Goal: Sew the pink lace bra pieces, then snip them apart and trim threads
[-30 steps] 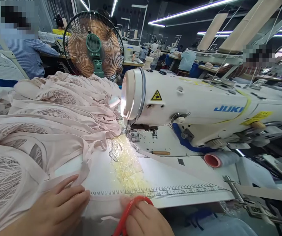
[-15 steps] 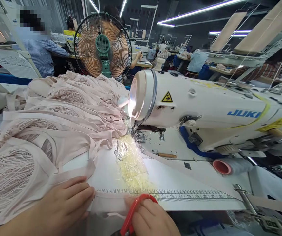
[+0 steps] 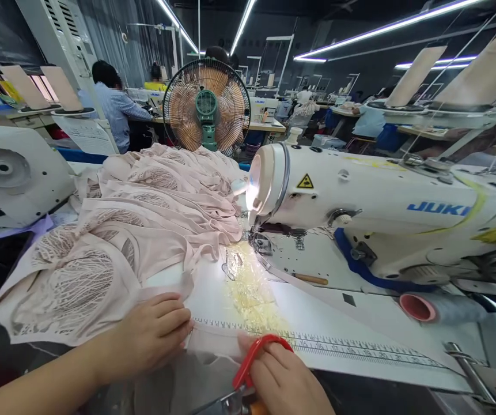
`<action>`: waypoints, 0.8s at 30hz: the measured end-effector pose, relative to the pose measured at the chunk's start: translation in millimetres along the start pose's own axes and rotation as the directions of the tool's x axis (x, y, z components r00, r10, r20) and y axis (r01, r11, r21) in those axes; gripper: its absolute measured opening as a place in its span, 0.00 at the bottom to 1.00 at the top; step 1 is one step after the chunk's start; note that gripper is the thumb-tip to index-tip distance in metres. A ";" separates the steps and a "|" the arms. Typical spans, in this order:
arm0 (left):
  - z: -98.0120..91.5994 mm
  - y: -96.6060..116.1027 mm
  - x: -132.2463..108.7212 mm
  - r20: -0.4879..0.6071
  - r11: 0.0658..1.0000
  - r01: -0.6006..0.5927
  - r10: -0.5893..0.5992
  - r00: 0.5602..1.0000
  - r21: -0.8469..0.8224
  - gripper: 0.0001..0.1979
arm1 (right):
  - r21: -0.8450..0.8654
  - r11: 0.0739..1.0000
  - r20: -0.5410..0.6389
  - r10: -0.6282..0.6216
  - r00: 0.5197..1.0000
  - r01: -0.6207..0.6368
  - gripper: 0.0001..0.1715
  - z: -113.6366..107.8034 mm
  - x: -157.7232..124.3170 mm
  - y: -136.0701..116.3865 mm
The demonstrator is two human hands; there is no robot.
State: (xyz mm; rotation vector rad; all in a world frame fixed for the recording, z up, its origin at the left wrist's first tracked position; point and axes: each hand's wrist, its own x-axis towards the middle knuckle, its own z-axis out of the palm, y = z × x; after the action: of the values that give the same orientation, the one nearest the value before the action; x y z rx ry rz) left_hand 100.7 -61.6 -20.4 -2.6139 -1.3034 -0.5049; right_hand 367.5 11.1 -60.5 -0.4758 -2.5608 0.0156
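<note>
My left hand [image 3: 150, 334] lies fingers-down on a pale pink elastic strap [image 3: 213, 343] at the table's near edge, pressing it along a printed ruler strip [image 3: 338, 349]. My right hand [image 3: 284, 380] is closed round red-handled scissors [image 3: 254, 357], its fingers through the red loop, beside the strap's right end. A pile of pale pink lace garments [image 3: 144, 213] spreads over the left half of the table, just beyond my left hand. The white JUKI sewing machine [image 3: 373, 202] stands to the right, its needle area [image 3: 260, 242] lit.
A standing fan [image 3: 207, 106] faces me behind the garment pile. Another white machine [image 3: 10, 173] sits at the far left. A pink-cored thread cone [image 3: 424, 308] lies under the machine arm. A person in a striped shirt [image 3: 113, 106] and others work at tables behind.
The view has swung left and up, so everything sits further right and lower. Both hands keep their hold on the strap and scissors; the left hand's fingers have curled in slightly.
</note>
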 end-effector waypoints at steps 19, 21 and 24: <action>11.4 -10.3 -1.4 -0.077 0.998 -0.019 0.024 0.997 0.060 0.13 | 0.036 0.997 -0.160 0.080 0.984 -0.075 0.16 16.0 -2.3 -3.6; 10.9 -6.4 0.6 -0.062 0.999 0.000 0.003 0.998 0.047 0.12 | 0.042 0.992 -0.133 0.122 0.984 -0.118 0.16 15.6 -3.9 -5.0; 9.9 1.0 8.2 -0.091 0.997 0.067 -0.064 0.994 0.029 0.11 | 0.033 0.986 -0.097 0.166 0.981 -0.164 0.15 8.9 -1.7 -6.9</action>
State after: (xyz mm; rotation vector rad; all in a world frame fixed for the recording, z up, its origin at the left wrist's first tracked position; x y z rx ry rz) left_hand 108.3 -53.1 -26.5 -2.4990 -1.3604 -0.6000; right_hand 362.0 4.7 -68.3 -0.6616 -2.4153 0.0814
